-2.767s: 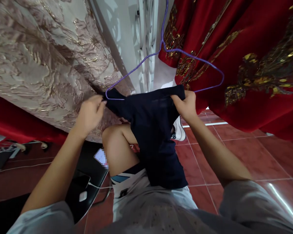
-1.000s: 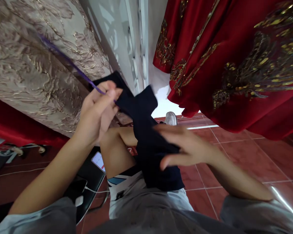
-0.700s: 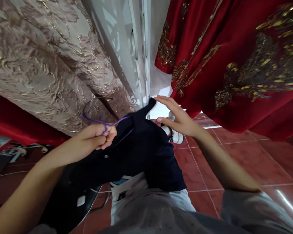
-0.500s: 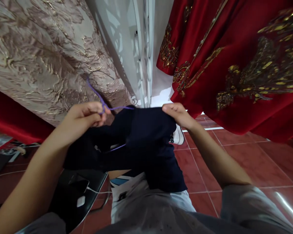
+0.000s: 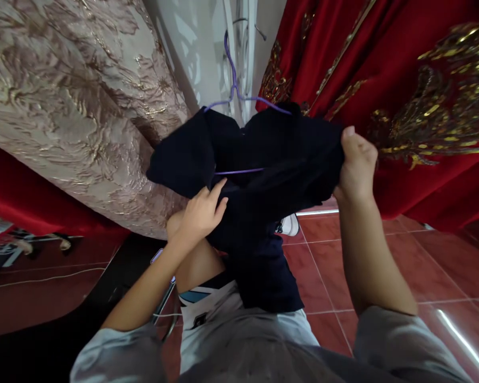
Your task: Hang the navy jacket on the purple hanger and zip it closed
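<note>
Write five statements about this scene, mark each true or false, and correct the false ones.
1. The hanger is purple. True.
2. The right hand grips the dark garment near its edge. True.
3. The left hand holds the hanger's hook. False: it is at the garment's front, below the hanger's lower bar.
4. The hanger's lower bar shows at the garment's opening. True.
5. The floor tiles are white. False: they are red.
</note>
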Available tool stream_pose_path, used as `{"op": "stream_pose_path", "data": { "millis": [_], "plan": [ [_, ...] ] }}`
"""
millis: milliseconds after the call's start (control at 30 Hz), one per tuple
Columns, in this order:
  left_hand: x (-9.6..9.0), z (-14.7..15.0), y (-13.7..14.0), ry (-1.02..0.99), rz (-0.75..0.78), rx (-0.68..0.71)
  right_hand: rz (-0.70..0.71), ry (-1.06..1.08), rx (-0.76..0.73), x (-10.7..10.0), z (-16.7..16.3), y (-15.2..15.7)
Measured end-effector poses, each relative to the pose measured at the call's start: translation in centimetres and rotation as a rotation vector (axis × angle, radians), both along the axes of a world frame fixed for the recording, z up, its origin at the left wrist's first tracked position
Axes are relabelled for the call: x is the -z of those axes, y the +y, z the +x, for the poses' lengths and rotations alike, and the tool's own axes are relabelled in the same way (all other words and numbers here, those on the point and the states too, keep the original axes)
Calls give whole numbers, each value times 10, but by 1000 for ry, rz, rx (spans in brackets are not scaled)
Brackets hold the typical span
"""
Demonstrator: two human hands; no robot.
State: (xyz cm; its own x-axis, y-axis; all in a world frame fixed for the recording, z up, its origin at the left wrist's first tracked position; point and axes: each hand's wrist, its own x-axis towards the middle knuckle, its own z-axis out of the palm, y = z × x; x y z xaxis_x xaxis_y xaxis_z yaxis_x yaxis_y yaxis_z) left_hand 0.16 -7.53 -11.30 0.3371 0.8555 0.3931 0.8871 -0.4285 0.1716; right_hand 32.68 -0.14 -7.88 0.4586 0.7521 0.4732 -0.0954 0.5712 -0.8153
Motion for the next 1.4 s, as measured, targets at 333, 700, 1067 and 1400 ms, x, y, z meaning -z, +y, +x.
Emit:
{"op": "stream_pose_path", "data": {
  "millis": [333, 700, 1067, 1400],
  "plan": [
    [60, 59, -26, -1017, 136, 18, -410, -78, -127, 117, -112, -100],
    [84, 67, -28, -1334, 16, 71, -463, -21, -466, 124, -141, -98],
    [119, 84, 29, -982, -86, 14, -224, -28, -388, -9, -124, -31],
    [-19, 51, 37, -949, 209, 223, -126, -267, -486, -29, -128, -19]
  ]
}}
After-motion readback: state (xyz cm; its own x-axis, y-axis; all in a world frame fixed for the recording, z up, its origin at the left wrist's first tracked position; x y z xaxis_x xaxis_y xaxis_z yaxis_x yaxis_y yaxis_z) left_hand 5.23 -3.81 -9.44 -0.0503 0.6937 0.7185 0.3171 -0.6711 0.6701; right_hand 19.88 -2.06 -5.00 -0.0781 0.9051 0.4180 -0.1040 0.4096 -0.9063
